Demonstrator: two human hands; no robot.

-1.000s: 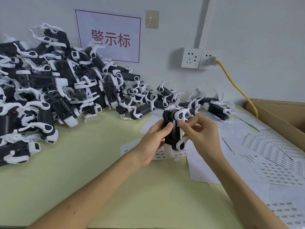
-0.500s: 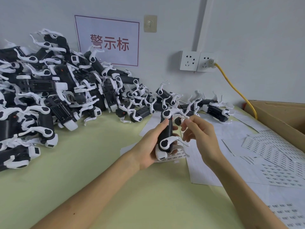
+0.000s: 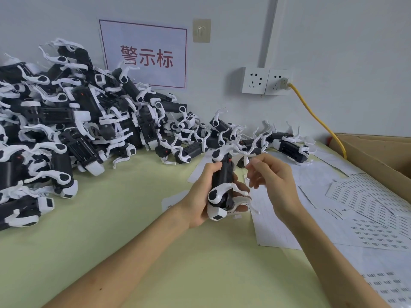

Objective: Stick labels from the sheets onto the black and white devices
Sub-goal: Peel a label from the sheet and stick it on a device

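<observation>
Your left hand (image 3: 200, 197) holds the black and white device (image 3: 222, 178) upright above the counter (image 3: 133, 230), grip wrapped around it. Your right hand (image 3: 275, 183) hovers just beside it, grip loose, fingers (image 3: 260, 161) half curled.

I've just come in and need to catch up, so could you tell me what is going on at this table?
A person is labelling black and white devices. The left hand grips one device above the table, and the right hand hovers beside it, loosely curled, with no label visible in it. A big pile of devices lies to the left, and label sheets are spread on the right.
</observation>
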